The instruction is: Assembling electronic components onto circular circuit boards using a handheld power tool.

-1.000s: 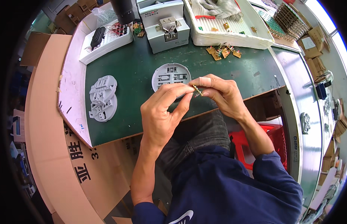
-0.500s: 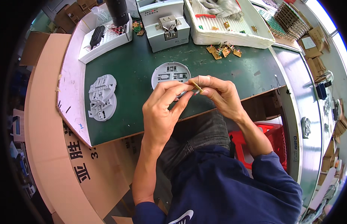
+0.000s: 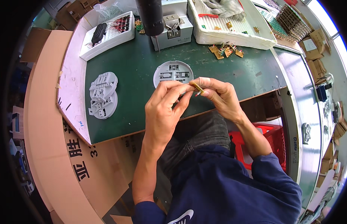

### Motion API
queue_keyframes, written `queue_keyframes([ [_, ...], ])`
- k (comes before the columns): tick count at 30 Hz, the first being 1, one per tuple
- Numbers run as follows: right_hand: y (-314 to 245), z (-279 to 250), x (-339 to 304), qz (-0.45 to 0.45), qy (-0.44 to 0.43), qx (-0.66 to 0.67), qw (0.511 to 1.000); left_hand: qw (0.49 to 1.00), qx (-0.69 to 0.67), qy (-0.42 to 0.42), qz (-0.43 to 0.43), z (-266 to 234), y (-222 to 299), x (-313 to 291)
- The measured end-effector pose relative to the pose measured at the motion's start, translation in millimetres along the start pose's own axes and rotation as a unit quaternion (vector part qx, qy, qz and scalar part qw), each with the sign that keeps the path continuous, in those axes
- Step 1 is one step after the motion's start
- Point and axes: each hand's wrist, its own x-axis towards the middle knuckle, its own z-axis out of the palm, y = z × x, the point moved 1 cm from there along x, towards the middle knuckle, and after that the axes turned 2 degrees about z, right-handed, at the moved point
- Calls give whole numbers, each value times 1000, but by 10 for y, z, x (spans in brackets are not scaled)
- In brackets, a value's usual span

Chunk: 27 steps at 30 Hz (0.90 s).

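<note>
A small yellow-brown circuit board is pinched between my two hands, above the near edge of the green bench. My left hand is closed, its fingertips at the board's left side. On the other side, the thumb and index finger of my right hand grip the board; one finger has a pale wrap on it. Small red and white parts show under the board, partly hidden by fingers. Just beyond my hands lies a round grey plastic housing, its near side covered by my left fingers.
More grey housings lie overlapped at left. A black cylindrical tool with a thin shaft hangs before a grey machine. Loose circuit boards lie beside a white foam tray. Another white tray holds wired parts.
The hanging black tool has swung right, from over the left tray to before the grey machine. My hands keep their hold on the circuit board, almost unmoved. The whole view has shifted slightly.
</note>
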Motion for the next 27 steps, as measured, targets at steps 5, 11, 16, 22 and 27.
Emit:
queue_keyframes([
  [5, 13, 75, 3, -12, 22, 63, 998, 997, -50, 47, -23, 52, 21, -42],
  [11, 7, 102, 7, -32, 34, 82, 996, 997, -58, 48, -9, 97, 23, -81],
  [16, 41, 189, -22, -27, 50, 78, 995, 997, -48, 52, -19, 113, -19, -97],
  [22, 60, 288, 5, -34, 89, 107, 990, 994, -30, 102, -16, 190, -28, -98],
  [27, 22, 171, 90, -20, 84, 3, 996, 994, -40, 78, -59, 122, -82, -70],
])
